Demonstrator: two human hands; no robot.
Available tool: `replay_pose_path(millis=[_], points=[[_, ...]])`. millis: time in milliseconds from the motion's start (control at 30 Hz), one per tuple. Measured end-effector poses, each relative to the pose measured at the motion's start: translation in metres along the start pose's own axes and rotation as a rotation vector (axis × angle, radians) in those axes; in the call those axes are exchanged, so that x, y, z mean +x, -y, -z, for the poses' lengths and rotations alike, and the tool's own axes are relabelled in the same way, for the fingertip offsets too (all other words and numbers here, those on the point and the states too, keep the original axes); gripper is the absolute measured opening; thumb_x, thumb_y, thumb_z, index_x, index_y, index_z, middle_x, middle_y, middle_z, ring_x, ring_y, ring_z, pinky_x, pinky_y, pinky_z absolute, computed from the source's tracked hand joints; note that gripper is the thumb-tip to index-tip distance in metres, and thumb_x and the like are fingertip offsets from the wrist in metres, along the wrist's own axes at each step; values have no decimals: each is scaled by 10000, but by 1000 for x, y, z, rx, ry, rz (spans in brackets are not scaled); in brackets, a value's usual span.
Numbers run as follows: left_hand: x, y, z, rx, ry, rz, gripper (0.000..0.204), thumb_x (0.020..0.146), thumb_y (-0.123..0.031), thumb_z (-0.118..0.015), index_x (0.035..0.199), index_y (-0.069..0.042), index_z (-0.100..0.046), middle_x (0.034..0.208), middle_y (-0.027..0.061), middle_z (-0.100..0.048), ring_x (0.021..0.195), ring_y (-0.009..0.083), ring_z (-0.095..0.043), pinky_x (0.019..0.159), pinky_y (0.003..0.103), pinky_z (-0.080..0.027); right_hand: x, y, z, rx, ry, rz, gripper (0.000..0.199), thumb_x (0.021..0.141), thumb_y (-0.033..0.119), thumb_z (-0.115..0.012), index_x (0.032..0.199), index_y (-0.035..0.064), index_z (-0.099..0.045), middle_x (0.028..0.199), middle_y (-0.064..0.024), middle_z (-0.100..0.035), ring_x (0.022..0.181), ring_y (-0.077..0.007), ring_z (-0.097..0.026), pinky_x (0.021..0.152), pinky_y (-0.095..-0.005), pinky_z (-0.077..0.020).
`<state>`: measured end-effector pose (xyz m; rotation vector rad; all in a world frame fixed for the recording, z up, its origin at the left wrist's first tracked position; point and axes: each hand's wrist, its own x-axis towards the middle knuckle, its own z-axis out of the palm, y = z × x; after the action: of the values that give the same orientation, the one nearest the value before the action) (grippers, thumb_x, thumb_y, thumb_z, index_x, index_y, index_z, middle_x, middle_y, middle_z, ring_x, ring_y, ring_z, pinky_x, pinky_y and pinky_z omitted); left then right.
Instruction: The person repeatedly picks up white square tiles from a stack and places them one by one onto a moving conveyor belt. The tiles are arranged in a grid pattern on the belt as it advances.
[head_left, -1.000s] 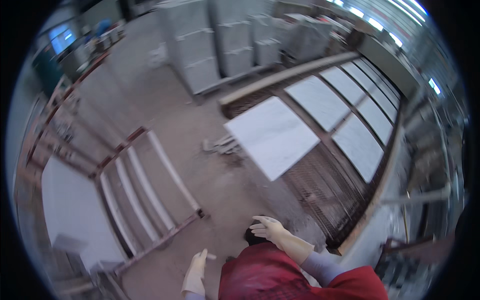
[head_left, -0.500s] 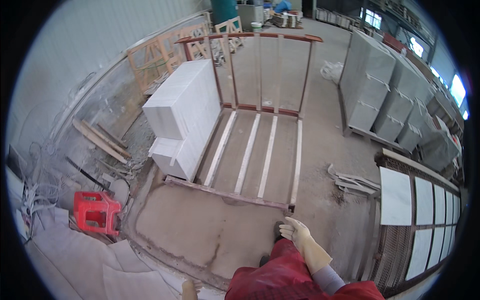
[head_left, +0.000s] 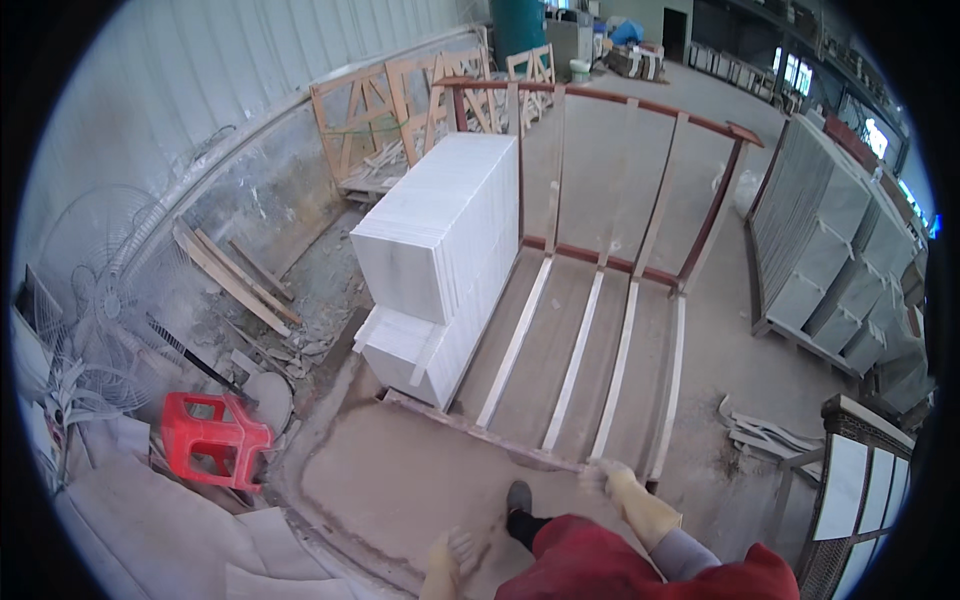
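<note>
My right hand (head_left: 612,478), in a pale yellow glove, hangs free just above the near rail of a red metal rack (head_left: 600,262) lying on the concrete floor. My left hand (head_left: 447,556), also gloved, swings low near the bottom edge with fingers spread and nothing in it. A stack of white stone slabs (head_left: 445,240) leans upright on the rack's left side, about a body length ahead of me. My black shoe (head_left: 518,498) steps toward the rack.
A red plastic stool (head_left: 212,438) stands at the left beside rubble and loose wooden planks (head_left: 232,278). A floor fan (head_left: 95,290) leans at far left. More slab stacks (head_left: 830,250) stand at right, tiled panels (head_left: 860,480) at lower right.
My view has swung left from the tiled panels to the red rack and white slabs. Both hands stay empty and swing as I walk.
</note>
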<state>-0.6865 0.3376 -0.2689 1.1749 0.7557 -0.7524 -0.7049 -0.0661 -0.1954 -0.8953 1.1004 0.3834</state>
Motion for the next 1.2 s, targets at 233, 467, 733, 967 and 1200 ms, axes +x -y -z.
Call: replay_pose_path(millis=[233, 467, 733, 967, 1200], points=[[71, -81, 48, 399, -224, -114, 458, 946, -414, -384, 1272, -116, -509, 1015, 165, -673, 899, 277, -641, 736, 423, -469, 16, 95, -127, -104, 192, 173, 413, 948, 320, -529, 1283, 80, -502, 1089, -216, -634, 917, -302, -662, 794, -407, -560], [102, -139, 92, 21, -253, 84, 457, 923, -473, -428, 1193, -121, -538, 1047, 163, -647, 919, 303, -619, 742, 472, -485, 40, 139, -216, -112, 304, 157, 409, 996, 311, -430, 1335, 84, -468, 1063, -160, -659, 874, -234, -674, 766, -337, -559], [294, -360, 119, 626, -363, -356, 364, 920, -330, -452, 1138, -57, -554, 1021, 180, -630, 922, 342, -612, 814, 457, -471, 67, 162, -236, 59, -37, 169, 351, 971, 288, -480, 1247, 79, -542, 1050, -230, -644, 887, -325, -668, 817, -377, -536], [344, -635, -118, 415, -115, -858, 428, 898, -326, -546, 1139, 28, -536, 1097, 198, -572, 1025, 275, -555, 871, 375, -421, 70, 183, -306, 132, -243, 211, 366, 963, 269, -480, 1264, 67, -530, 1062, -225, -646, 919, -296, -662, 818, -356, -529], [368, -748, -206, 588, 59, -922, 534, 873, -346, -624, 1190, 76, -541, 1100, 170, -614, 1024, 220, -580, 881, 319, -442, 86, 180, -369, -143, -69, 108, 363, 979, 244, -453, 1258, 27, -532, 1039, -147, -661, 880, -220, -660, 818, -332, -519]])
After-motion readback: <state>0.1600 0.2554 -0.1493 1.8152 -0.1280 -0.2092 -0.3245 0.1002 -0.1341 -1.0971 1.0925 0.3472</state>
